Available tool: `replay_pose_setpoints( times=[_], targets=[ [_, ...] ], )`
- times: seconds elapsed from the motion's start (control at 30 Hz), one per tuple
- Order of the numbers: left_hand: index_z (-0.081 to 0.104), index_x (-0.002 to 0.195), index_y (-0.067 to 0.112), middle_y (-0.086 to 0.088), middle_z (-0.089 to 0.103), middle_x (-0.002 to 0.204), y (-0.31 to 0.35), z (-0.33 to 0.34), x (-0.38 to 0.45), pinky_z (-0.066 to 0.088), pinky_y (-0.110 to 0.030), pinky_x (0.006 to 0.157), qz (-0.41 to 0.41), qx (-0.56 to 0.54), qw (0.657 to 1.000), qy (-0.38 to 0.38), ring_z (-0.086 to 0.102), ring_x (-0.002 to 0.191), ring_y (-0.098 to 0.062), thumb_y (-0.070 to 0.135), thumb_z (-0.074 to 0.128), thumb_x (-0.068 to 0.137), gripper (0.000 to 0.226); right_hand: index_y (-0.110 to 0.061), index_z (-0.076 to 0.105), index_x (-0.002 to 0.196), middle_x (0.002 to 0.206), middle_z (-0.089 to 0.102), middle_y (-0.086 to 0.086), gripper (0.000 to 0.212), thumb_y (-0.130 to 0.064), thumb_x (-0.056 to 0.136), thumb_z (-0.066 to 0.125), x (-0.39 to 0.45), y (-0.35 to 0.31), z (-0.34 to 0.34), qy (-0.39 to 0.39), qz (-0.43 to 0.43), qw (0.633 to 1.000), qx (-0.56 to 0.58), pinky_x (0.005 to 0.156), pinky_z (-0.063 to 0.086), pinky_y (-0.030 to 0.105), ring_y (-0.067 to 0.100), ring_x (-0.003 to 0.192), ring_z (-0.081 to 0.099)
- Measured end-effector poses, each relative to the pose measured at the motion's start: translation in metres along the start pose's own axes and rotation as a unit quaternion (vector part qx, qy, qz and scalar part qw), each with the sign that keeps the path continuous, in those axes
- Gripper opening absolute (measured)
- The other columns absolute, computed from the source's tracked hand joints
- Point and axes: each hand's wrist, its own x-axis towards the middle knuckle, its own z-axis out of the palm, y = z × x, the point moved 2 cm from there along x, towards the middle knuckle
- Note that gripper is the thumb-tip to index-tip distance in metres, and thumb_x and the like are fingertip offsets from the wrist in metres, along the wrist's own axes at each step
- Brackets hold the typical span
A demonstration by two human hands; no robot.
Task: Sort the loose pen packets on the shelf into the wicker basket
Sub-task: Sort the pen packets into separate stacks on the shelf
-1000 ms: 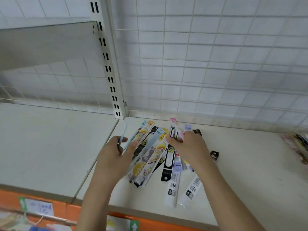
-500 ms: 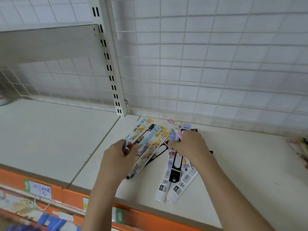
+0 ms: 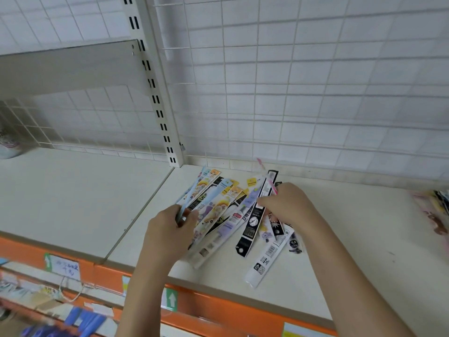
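Several long pen packets lie fanned out on the white shelf (image 3: 340, 227). My left hand (image 3: 167, 229) grips a bunch of colourful packets (image 3: 213, 203) at their near ends, thumb on top. My right hand (image 3: 286, 205) pinches a few packets, among them one with a pink top (image 3: 268, 181) and a black one (image 3: 254, 222). More black and white packets (image 3: 267, 254) lie loose under and in front of my right hand. No wicker basket is in view.
A wire grid backs the shelf (image 3: 291, 93). A slotted upright (image 3: 155, 93) stands behind the packets, and an upper shelf (image 3: 68, 66) juts out at left. Other packaged goods (image 3: 435, 210) lie at the far right. The orange shelf edge (image 3: 218, 310) runs along the front.
Both hands have drawn the packets closer together into a tighter fan. My right hand has lifted a few upright ends toward the left bunch.
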Motion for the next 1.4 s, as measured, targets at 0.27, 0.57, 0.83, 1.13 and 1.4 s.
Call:
replay_pose_setpoints(
  times=[0.27, 0.57, 0.83, 1.13, 1.4],
  targets=[
    [0.043, 0.059, 0.012, 0.005, 0.038, 0.041, 0.002, -0.001, -0.002, 0.034, -0.008, 0.038, 0.013, 0.004, 1.000, 0.003, 0.046, 0.035, 0.002, 0.023, 0.054, 0.092, 0.035, -0.011, 0.052, 0.069, 0.042, 0.057, -0.005, 0.019, -0.017, 0.086, 0.058, -0.023, -0.008, -0.023, 0.069, -0.062, 0.959, 0.266, 0.042, 0.032, 0.020, 0.005, 0.030, 0.039],
    [0.046, 0.063, 0.004, 0.006, 0.043, 0.039, -0.001, 0.006, -0.001, 0.030, -0.019, 0.046, 0.019, 0.010, 1.000, -0.005, 0.043, 0.041, -0.009, 0.025, 0.053, 0.090, 0.035, -0.018, 0.063, 0.070, 0.084, 0.072, 0.011, 0.025, -0.023, 0.091, 0.050, -0.037, -0.009, -0.036, 0.096, -0.058, 0.880, 0.461, 0.038, 0.031, 0.016, 0.010, 0.033, 0.040],
    [0.057, 0.077, 0.003, -0.013, 0.064, 0.069, -0.004, 0.018, 0.005, 0.047, -0.034, 0.057, 0.019, 0.040, 0.999, -0.005, 0.062, 0.066, -0.028, 0.032, 0.052, 0.089, 0.032, -0.022, 0.052, 0.105, 0.091, 0.065, 0.004, 0.031, -0.023, 0.079, 0.069, -0.036, 0.008, -0.027, 0.121, -0.047, 0.958, 0.257, 0.067, 0.041, 0.026, 0.016, 0.084, 0.060],
    [0.053, 0.070, 0.011, 0.002, 0.057, 0.063, -0.007, 0.027, 0.015, 0.034, -0.024, 0.050, 0.031, 0.081, 0.996, 0.009, 0.051, 0.058, -0.016, 0.035, 0.053, 0.089, 0.030, -0.013, 0.042, 0.103, 0.095, 0.062, 0.011, 0.015, -0.010, 0.089, 0.036, -0.028, 0.022, -0.022, 0.087, -0.039, 0.991, 0.091, 0.070, 0.049, 0.037, 0.030, 0.087, 0.064],
    [0.054, 0.072, 0.010, -0.005, 0.058, 0.065, -0.013, 0.021, 0.021, 0.040, -0.026, 0.050, -0.001, 0.069, 0.998, 0.011, 0.056, 0.061, -0.023, 0.028, 0.056, 0.087, 0.023, -0.021, 0.034, 0.054, 0.053, 0.039, -0.006, 0.041, -0.032, 0.092, 0.046, -0.010, 0.001, -0.011, 0.096, -0.084, 0.986, -0.105, 0.047, 0.026, 0.026, 0.017, 0.052, 0.040]
  ],
)
